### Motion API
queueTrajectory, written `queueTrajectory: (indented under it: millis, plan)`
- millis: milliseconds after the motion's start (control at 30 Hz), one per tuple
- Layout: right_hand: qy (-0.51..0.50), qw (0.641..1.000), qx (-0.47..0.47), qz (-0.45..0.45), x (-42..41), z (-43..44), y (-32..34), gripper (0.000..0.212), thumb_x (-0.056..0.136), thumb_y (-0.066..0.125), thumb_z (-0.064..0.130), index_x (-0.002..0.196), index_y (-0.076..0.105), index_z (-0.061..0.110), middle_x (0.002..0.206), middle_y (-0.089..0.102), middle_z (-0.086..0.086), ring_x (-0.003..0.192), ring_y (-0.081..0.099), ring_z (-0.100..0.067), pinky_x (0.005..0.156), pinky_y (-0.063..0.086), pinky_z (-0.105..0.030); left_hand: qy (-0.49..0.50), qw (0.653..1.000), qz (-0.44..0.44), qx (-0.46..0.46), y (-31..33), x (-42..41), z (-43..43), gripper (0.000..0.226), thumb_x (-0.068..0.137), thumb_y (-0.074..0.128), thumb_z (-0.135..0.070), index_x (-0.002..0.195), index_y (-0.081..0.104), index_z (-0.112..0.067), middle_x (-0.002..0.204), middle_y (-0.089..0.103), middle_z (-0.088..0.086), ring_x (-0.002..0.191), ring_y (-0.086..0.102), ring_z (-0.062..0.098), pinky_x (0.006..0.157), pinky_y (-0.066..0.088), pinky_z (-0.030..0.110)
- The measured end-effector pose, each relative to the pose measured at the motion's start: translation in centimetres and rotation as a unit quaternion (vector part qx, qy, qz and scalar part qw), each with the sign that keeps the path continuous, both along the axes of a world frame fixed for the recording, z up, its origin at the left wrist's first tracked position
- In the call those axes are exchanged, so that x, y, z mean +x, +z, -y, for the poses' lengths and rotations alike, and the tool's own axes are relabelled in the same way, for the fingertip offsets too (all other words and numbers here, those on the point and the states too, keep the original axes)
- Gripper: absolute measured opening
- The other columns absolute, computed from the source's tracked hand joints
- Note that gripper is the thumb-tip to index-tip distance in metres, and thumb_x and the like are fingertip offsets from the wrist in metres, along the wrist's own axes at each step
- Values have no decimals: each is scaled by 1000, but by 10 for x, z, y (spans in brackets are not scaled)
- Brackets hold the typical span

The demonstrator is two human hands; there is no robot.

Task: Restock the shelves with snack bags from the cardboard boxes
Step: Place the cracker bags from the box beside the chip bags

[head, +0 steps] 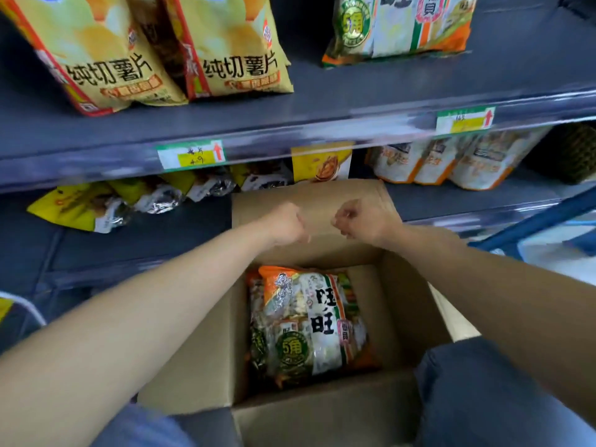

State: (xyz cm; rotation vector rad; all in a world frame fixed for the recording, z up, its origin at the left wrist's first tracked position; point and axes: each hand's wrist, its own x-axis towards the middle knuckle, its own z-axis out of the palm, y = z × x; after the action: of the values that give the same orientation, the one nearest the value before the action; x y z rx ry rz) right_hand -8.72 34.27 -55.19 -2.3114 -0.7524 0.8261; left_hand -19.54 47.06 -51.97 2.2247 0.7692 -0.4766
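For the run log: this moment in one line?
left hand: curled, empty | right hand: curled, empty | cardboard box: open | snack bag: inside

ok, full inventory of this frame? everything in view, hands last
shelves: two, dark grey, across frame
potato chip bags: two, yellow, upper shelf left
shelf rice cracker bag: one, white-orange-green, upper shelf right
price labels: two, green-yellow, upper shelf edge
foil-ended bags: several, yellow, lying lower shelf left
upright bag: one, yellow, behind box flap
pouches: three, white-orange, lower shelf right
cardboard box: one, brown, open, centre
boxed rice cracker bags: one on top, more beneath; white-orange-green
left hand: fingers curled, above box's far flap
right hand: same, beside it, apart
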Motion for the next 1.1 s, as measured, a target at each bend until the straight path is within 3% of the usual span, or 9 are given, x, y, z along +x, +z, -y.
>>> queueTrajectory:
  millis: [67, 233, 400, 467, 600, 733, 800, 900, 1100]
  plan:
    - [4, 997, -65, -41, -7, 4, -23, 17, 93, 57, 20, 77, 57, 13, 65, 52, 2, 58, 48, -12, 60, 44, -26, 9, 997, -82, 12, -27, -11, -1, 25, 86, 68, -19, 106, 61, -5, 82, 59, 7, 73, 57, 21, 55, 43, 25]
    - [-4, 972, -211, -104, -20, 30, -73, 12, 95, 52, 17, 96, 60, 9, 69, 48, -3, 52, 39, -10, 42, 35, -18, 53, 977, -203, -33, -86, -33, 7, 55, 93, 59, -22, 139, 39, 2, 143, 44, 18, 128, 46, 32, 100, 42, 35]
    - [-27, 967, -216, -131, -27, 48, -92, 27, 96, 50, 19, 70, 48, 12, 54, 38, -3, 44, 35, -14, 41, 29, -20, 207, 956, -202, -43, -121, -38, 17, 102, 86, 69, -28, 146, -5, 8, 155, 19, 19, 140, 30, 32, 110, 30, 32]
    - [-10, 970, -212, -118, -27, 46, -95, 24, 97, 50, 25, 78, 52, 9, 55, 40, -4, 45, 38, -15, 41, 32, -21, 264, 946, -186, -40, -126, -36, 18, 93, 89, 64, -28, 147, 1, 7, 154, 26, 17, 140, 32, 27, 110, 28, 28]
    - [-18, 967, -193, -163, -24, 51, -98, 37, 100, 46, 26, 76, 61, 2, 71, 59, -12, 64, 55, -21, 56, 42, -26, 303, 940, -121, -103, -135, -33, 17, 40, 88, 66, -12, 121, 54, 7, 125, 60, 21, 112, 60, 30, 98, 48, 40]
    - [-108, 962, -156, -196, -25, 62, -92, 42, 101, 43, 28, 132, 48, 0, 131, 52, -14, 123, 47, -26, 93, 39, -33, 311, 940, -14, -142, -122, -29, 31, 27, 95, 47, 0, 121, 55, 0, 119, 59, 16, 100, 54, 24, 87, 49, 35]
    - [-156, 949, -139, -235, -23, 66, -95, 53, 101, 37, 39, 143, 36, 7, 147, 39, -13, 134, 37, -31, 105, 34, -39, 305, 939, 30, -155, -111, -25, 39, 19, 96, 44, 1, 106, 59, -5, 93, 59, 9, 82, 53, 18, 64, 44, 25]
    - [-239, 921, -125, -282, -21, 67, -99, 67, 94, 34, 60, 146, 32, 18, 150, 36, -6, 136, 36, -32, 109, 32, -50, 297, 938, 79, -161, -93, -19, 43, 26, 94, 45, -2, 74, 47, -18, 74, 51, 2, 64, 45, 15, 53, 33, 25]
    - [-310, 875, 5, -371, -17, 64, -68, 87, 81, 46, 71, 148, 29, 19, 156, 27, -5, 144, 23, -27, 112, 23, -53, 204, 953, 157, -161, -36, -17, 43, 22, 97, 47, -9, 77, 47, -19, 81, 54, -1, 65, 43, 9, 52, 34, 21]
